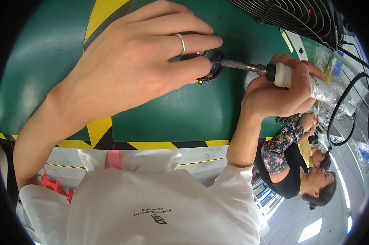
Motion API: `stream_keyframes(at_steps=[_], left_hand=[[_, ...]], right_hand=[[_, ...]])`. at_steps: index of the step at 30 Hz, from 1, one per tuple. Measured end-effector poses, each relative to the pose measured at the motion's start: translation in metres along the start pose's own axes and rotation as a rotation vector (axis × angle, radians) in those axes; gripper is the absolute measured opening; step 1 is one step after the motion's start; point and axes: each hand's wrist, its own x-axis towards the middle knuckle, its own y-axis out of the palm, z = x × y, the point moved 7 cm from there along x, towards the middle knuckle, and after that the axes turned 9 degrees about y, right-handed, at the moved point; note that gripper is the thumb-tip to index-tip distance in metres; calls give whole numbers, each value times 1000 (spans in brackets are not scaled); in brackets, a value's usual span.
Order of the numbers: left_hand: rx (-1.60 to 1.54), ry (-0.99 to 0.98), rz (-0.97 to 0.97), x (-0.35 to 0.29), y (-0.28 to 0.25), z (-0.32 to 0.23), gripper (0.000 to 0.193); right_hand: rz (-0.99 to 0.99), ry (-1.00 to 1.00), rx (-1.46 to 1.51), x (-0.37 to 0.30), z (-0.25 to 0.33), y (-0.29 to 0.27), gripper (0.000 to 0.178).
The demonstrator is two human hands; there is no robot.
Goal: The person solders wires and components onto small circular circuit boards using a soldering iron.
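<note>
A small round black part (215, 57) lies on the green work surface, partly covered by my left hand (147, 57). The fingers of that hand are bent around it and press it at the side; a ring is on one finger. My right hand (280, 87) is wrapped around the pale handle of a soldering iron (243, 65). The iron's metal shaft points left, and its end reaches the black part beside my left fingertips. Whether the tip touches anything inside the part I cannot tell.
A black fan with a wire guard (290, 18) stands at the far right. Clear plastic bags (329, 92) and a looping black cable (335, 118) are right of my right hand. Yellow-and-black tape (151, 145) lines the table's near edge. Co-workers (290, 163) sit at the right.
</note>
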Motion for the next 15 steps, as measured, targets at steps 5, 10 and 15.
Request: stream_keyframes(at_steps=[5,10,15], left_hand=[[-125,-155,-35,-2,-3,9,43],[-127,-119,-4,-2,-2,9,51],[-129,-124,-2,-2,-3,8,52]], right_hand=[[38,6,20,-1,3,4,11],[16,11,42,-2,1,4,11],[50,32,12,-2,1,8,13]])
